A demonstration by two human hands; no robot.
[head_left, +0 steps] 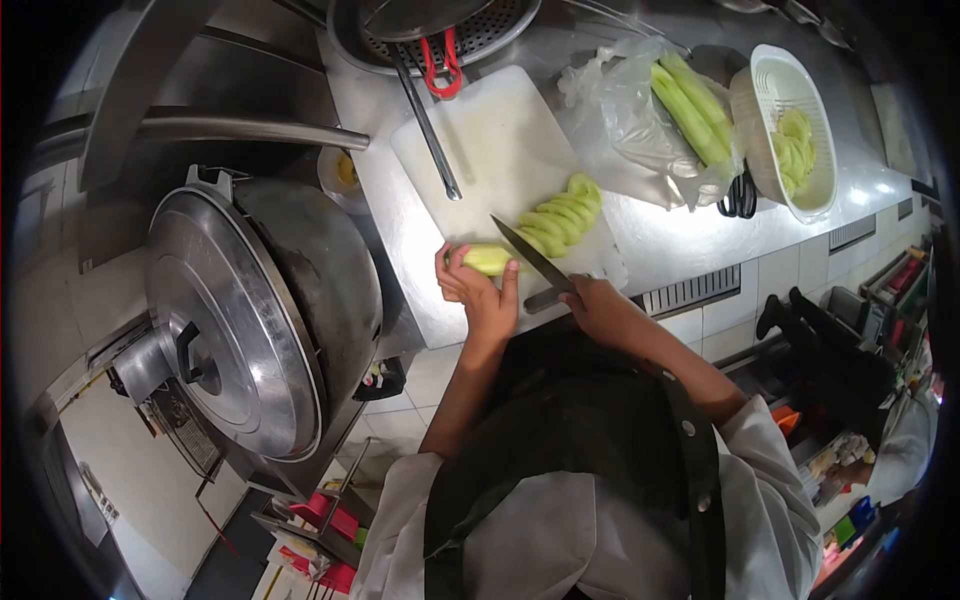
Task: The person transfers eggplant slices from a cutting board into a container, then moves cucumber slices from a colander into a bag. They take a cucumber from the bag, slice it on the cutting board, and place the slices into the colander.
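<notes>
My left hand (pixel 484 298) is closed around a stub of peeled, pale green cucumber (pixel 487 261) at the near edge of the white cutting board (pixel 490 130). A row of overlapping cucumber slices (pixel 562 220) fans out to its right. My right hand (pixel 603 308) grips a kitchen knife (pixel 534 253), its dark blade pointing up and left between the held stub and the slices. Just below the blade, close to my right fingers, lies a grey handle-like piece (pixel 545 299).
Left of the counter stands a large lidded metal pot (pixel 235 320). A long metal handle (pixel 428 130) reaches over the board from the colander (pixel 480 40). To the right are a plastic bag (pixel 615 110) with peeled cucumbers (pixel 692 108) and a white basket (pixel 820 125) holding slices. Another person (pixel 905 445) stands far right.
</notes>
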